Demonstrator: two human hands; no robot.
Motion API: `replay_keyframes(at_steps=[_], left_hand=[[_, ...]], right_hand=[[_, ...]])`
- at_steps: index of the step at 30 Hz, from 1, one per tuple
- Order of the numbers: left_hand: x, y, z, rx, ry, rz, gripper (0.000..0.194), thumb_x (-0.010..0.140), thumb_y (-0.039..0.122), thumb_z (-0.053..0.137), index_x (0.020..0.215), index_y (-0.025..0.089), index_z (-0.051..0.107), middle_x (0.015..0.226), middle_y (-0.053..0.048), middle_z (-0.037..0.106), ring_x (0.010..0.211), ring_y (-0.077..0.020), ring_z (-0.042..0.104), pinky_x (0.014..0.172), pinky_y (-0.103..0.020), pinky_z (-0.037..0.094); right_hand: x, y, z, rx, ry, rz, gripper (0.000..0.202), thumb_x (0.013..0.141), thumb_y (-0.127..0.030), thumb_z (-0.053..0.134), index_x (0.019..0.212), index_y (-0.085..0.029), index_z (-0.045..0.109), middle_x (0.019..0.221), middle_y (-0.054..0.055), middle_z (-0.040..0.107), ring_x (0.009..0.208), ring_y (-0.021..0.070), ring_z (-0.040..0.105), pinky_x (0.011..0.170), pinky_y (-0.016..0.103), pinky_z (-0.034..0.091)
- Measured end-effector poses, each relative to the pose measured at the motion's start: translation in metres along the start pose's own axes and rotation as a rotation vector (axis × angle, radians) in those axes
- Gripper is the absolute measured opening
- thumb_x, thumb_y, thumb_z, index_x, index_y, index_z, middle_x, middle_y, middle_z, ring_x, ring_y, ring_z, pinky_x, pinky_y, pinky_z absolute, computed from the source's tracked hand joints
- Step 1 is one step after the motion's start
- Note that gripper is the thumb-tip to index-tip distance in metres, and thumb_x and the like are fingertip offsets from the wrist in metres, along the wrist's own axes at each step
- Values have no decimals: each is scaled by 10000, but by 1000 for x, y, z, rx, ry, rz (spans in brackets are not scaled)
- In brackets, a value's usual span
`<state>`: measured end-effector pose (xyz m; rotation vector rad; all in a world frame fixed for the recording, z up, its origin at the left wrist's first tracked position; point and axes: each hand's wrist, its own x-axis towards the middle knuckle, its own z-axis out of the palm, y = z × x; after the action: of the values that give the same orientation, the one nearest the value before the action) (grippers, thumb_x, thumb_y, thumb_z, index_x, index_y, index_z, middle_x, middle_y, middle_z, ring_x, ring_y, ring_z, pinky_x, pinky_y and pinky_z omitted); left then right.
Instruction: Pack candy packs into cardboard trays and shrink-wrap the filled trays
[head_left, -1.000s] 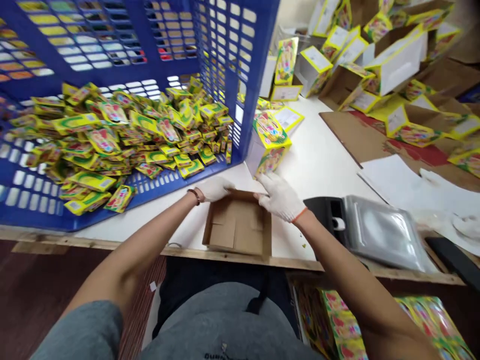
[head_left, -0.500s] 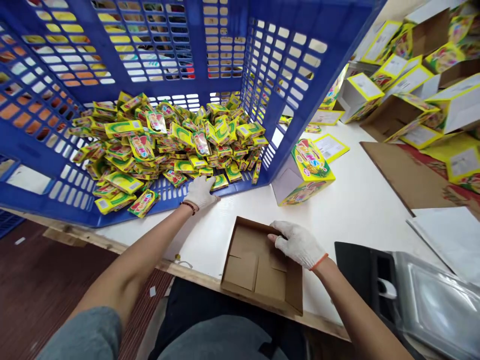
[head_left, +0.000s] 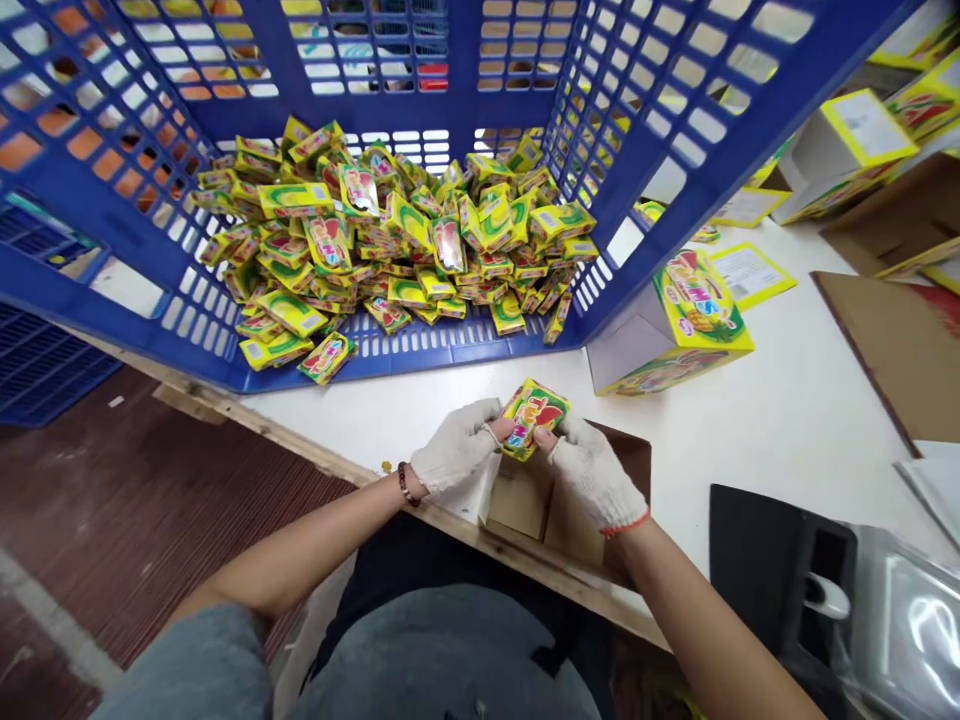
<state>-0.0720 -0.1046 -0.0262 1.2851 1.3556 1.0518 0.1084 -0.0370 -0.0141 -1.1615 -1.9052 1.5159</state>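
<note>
Between both gloved hands is a small yellow and green candy packet (head_left: 534, 412) with its printed face up. My left hand (head_left: 459, 445) is closed on its left edge, thumb on top. On the lower right side, my right hand (head_left: 596, 468) pinches the same packet. Below the hands lies an open brown cardboard box (head_left: 517, 500), partly covered by my right hand and forearm. A blue plastic crate (head_left: 480, 352), tipped with its open side toward me, holds a heap of similar packets (head_left: 409, 230).
Right of the crate stands a printed yellow carton (head_left: 675, 365). More open cartons (head_left: 862, 130) crowd the back right, beside a flat cardboard sheet (head_left: 892, 350). A black and clear plastic device (head_left: 787, 580) sits at the right. The white table's wooden edge (head_left: 322, 455) runs close to me.
My left hand has come from the crate's front edge to above the box, with a packet now in it. My right hand has left the box wall and grips that packet too.
</note>
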Motion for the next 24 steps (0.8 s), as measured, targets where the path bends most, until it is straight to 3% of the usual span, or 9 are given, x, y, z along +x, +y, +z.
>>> replay_keyframes(at_steps=[3,6,9,11,13,16,18,20,24], left_hand=[[-9,-5,-17,270,74,106,491,980,557,357,955,165,652,918,-73,677,873,-212,624,827,-350,505],[-12,-14,-70,699,386,79,295,916,414,530,1063,179,632,1108,-107,648,1074,-260,594,984,-398,464],[-18,-23,-136,1072,677,-262,308,844,367,626,1083,173,608,1152,-150,608,1112,-316,574,964,-432,469],[-24,-30,-171,1183,723,-503,394,820,404,652,1117,151,594,1171,-194,597,1094,-364,579,902,-464,488],[-29,-40,-189,1188,675,-594,432,816,406,650,1144,131,589,1167,-216,608,1073,-387,589,867,-482,497],[-34,-53,-184,1033,644,-467,422,807,352,645,1159,125,598,1137,-184,646,1050,-354,614,893,-461,504],[-36,-56,-163,872,676,-283,451,790,323,651,1194,134,585,1144,-147,658,1037,-305,628,918,-423,515],[-37,-50,-133,785,653,-2,478,790,301,649,1234,149,560,1173,-126,653,1051,-267,627,943,-406,518],[-36,-20,-62,908,264,671,283,860,270,588,1125,170,599,1122,-115,675,1031,-236,621,930,-405,520]], right_hand=[[-11,5,-13,-183,-56,-19,394,886,-465,502,1151,-213,650,1124,91,725,1010,271,670,896,415,540],[-19,24,-28,-459,-235,-29,424,829,-296,516,1219,-225,666,1219,102,707,1126,279,651,981,417,505],[-20,41,-18,-682,-481,27,461,782,-169,499,1194,-239,694,1156,95,734,1063,258,678,938,377,507],[-19,42,3,-769,-622,44,411,794,-130,490,1116,-251,714,1066,79,747,959,230,689,844,326,505],[-20,36,27,-864,-664,50,332,811,-124,500,1032,-238,719,1015,85,730,888,214,676,757,295,478],[-24,26,48,-1061,-599,53,242,838,-159,523,982,-200,713,1072,131,682,925,245,650,709,305,448],[-28,24,47,-1090,-560,25,237,846,-171,524,992,-192,710,1074,136,676,968,271,640,732,327,458],[-31,25,38,-941,-441,-15,259,873,-197,502,1051,-191,689,1043,116,689,985,261,644,803,348,483],[-26,12,13,-496,-53,-158,424,931,-375,473,1300,-183,555,1192,109,669,1091,240,637,957,379,495]])
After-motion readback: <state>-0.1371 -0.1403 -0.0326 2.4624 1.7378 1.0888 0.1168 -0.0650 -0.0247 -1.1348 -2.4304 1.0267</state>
